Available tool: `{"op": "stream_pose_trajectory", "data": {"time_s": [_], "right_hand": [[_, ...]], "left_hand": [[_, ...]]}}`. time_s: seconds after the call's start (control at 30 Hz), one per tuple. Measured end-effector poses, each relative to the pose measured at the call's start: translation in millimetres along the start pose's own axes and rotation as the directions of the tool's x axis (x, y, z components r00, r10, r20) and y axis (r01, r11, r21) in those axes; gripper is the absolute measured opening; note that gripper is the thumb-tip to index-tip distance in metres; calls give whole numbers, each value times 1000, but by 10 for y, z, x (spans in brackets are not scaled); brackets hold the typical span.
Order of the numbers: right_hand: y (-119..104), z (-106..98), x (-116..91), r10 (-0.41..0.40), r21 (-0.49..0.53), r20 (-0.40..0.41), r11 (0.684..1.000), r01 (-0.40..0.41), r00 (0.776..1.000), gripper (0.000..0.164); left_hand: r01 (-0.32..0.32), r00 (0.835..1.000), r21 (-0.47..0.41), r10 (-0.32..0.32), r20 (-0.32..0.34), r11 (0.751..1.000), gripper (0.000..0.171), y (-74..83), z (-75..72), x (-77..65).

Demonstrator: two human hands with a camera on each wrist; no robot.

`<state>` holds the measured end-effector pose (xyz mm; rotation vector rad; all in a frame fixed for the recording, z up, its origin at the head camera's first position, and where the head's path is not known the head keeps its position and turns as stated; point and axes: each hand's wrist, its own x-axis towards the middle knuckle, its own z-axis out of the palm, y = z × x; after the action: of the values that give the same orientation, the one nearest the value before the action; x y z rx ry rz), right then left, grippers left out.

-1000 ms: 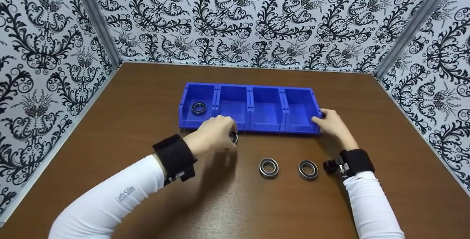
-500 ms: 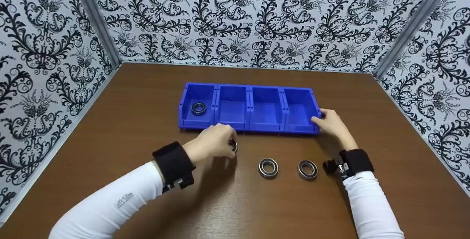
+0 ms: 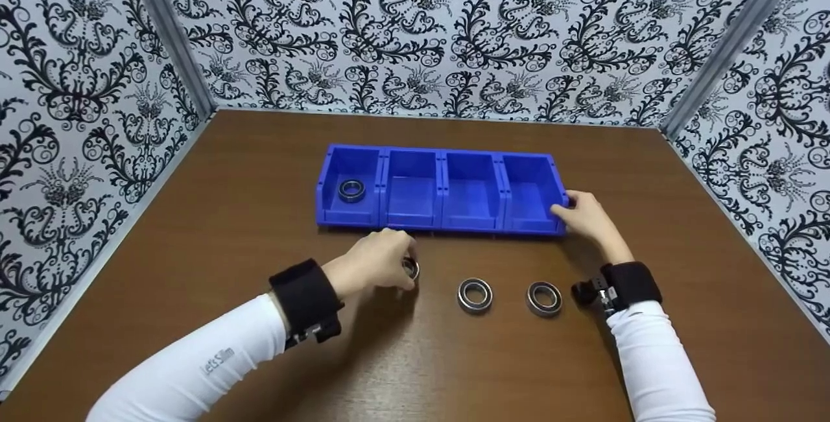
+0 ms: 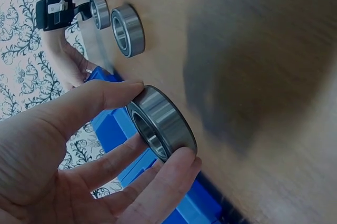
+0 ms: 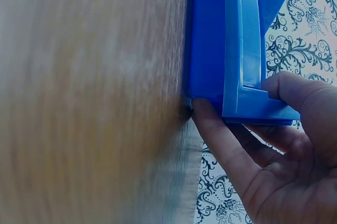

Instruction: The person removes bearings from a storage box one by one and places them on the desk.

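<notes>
My left hand (image 3: 379, 258) pinches a steel ball bearing (image 4: 167, 121) between thumb and fingertips, tilted on edge in front of the blue four-compartment bin (image 3: 415, 222). In the left wrist view a gap shows between this bearing and the tabletop. My right hand (image 3: 587, 218) grips the right end of the bin, the thumb over its rim and the other fingers against the outside, as the right wrist view shows. Another bearing (image 3: 351, 191) lies flat in the leftmost compartment. On the table, a bearing (image 3: 474, 295) and one more bearing (image 3: 543, 299) lie side by side.
The brown wooden table (image 3: 259, 163) is walled by patterned panels (image 3: 421, 33) at the back and sides. Both forearms wear white sleeves and black wrist straps; the right strap's camera (image 3: 585, 293) is close to the rightmost loose bearing.
My left hand, still holding the bearing, has drawn back from the bin's front edge toward the near side of the table. The right hand and the bin have stayed in place.
</notes>
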<state>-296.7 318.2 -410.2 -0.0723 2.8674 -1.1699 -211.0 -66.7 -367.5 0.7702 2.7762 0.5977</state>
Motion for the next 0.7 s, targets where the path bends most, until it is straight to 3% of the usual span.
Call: {"op": "stream_pose_trajectory", "data": {"time_s": [0.7], "right_hand": [[-12, 17, 3, 7, -53, -14, 999, -8, 1000, 50]], "left_hand": [[-6, 999, -28, 6, 32, 1000, 28, 19, 154, -53]]}}
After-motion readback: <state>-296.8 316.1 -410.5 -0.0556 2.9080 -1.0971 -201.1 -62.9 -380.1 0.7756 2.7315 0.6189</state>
